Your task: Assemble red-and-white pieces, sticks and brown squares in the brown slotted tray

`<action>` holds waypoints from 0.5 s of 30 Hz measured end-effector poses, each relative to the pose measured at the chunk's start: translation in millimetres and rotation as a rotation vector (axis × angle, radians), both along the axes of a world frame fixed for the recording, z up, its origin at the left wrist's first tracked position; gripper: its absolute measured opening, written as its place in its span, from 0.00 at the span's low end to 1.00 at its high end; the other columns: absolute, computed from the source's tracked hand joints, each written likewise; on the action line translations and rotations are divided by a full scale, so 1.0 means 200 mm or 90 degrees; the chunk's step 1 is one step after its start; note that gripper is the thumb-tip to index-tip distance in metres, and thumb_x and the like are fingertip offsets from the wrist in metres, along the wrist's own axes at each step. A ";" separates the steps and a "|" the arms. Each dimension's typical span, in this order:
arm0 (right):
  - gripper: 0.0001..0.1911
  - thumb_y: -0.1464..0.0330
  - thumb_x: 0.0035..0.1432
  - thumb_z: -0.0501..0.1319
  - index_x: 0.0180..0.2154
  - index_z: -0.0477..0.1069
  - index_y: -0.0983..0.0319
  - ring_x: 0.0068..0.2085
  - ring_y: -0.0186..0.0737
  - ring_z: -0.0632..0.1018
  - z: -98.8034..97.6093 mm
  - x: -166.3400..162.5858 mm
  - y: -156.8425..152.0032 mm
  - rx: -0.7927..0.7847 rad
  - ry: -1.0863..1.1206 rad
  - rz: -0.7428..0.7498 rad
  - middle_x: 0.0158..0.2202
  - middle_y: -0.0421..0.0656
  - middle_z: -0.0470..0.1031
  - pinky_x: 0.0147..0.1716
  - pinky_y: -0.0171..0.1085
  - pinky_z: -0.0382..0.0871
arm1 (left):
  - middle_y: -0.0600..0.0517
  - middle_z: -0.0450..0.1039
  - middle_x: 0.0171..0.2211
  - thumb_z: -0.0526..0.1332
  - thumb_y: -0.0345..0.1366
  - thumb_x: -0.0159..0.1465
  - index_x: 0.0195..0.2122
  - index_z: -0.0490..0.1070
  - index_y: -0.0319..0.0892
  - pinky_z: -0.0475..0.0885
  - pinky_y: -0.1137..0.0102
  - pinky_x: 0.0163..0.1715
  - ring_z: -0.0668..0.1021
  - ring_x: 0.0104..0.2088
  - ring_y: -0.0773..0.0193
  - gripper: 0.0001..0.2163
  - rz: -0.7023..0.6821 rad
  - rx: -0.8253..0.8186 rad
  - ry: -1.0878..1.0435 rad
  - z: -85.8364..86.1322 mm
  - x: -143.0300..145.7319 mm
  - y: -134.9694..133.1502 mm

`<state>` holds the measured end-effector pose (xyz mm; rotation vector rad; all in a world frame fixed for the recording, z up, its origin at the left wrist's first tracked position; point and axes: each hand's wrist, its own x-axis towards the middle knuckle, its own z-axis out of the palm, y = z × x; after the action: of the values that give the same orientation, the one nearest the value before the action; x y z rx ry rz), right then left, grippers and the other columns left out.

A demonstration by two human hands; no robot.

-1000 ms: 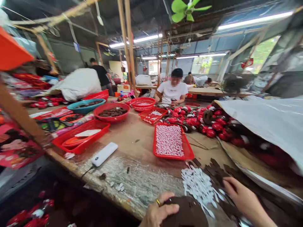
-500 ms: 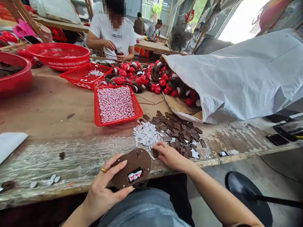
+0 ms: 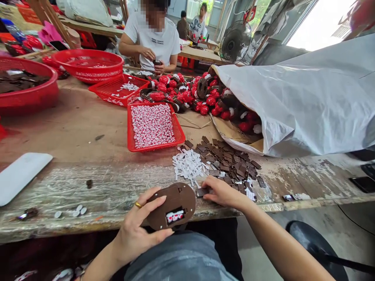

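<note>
My left hand (image 3: 140,226), with a ring on one finger, grips a brown oval plastic toy base (image 3: 172,197) over the table's front edge. A rectangular opening in the base shows small white-and-red pieces (image 3: 175,216) inside. Just right of it, my right hand (image 3: 221,191) pinches a small dark brown rectangular cover (image 3: 202,192) at the table edge. Beyond the right hand lie a heap of white spoon-shaped plastic pieces (image 3: 189,164) and a spread pile of brown rectangular covers (image 3: 234,162).
A red tray (image 3: 131,145) of small white-and-red pieces stands behind the heaps. A large white sack (image 3: 307,97) spills red-and-brown toys (image 3: 187,91) on the right. Red baskets (image 3: 88,64) stand at left. A co-worker (image 3: 152,39) sits opposite; a fan (image 3: 236,41) stands behind.
The view has shifted left, so the table appears further right. The white piece that lay slanted at the opening now sits flatter. My right hand still pinches a brown cover, now clearer of the white heap.
</note>
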<state>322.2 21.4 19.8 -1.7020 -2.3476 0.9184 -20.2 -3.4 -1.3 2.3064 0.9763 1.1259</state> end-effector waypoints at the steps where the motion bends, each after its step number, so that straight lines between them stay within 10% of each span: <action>1: 0.12 0.74 0.55 0.70 0.40 0.71 0.62 0.42 0.42 0.75 0.03 -0.01 -0.01 0.012 0.040 -0.036 0.41 0.43 0.74 0.44 0.38 0.70 | 0.40 0.68 0.62 0.66 0.42 0.66 0.59 0.68 0.42 0.75 0.62 0.60 0.75 0.61 0.54 0.22 -0.001 -0.005 -0.004 0.00 0.00 0.00; 4: 0.12 0.70 0.58 0.70 0.42 0.71 0.61 0.40 0.39 0.75 0.16 -0.09 -0.05 0.073 0.190 -0.063 0.40 0.42 0.75 0.42 0.36 0.69 | 0.39 0.67 0.62 0.67 0.42 0.65 0.59 0.68 0.42 0.74 0.61 0.61 0.75 0.62 0.53 0.23 -0.011 -0.022 -0.017 0.02 0.01 0.00; 9: 0.12 0.66 0.63 0.69 0.46 0.73 0.62 0.43 0.40 0.74 0.37 -0.34 -0.12 0.115 0.209 0.204 0.43 0.46 0.75 0.43 0.36 0.68 | 0.38 0.66 0.63 0.68 0.40 0.65 0.59 0.68 0.40 0.73 0.62 0.61 0.74 0.63 0.54 0.23 -0.020 -0.035 -0.027 0.03 0.02 0.00; 15: 0.12 0.67 0.61 0.72 0.42 0.72 0.64 0.42 0.42 0.72 0.38 -0.44 -0.07 0.139 0.136 0.270 0.40 0.45 0.74 0.47 0.40 0.65 | 0.38 0.65 0.63 0.68 0.41 0.64 0.60 0.67 0.42 0.73 0.60 0.62 0.74 0.63 0.53 0.24 -0.022 -0.045 -0.056 0.02 0.03 -0.01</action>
<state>234.2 7.6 96.1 -0.9933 -2.5875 0.8080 -14.6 -5.4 2.8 2.1911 0.9244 1.1496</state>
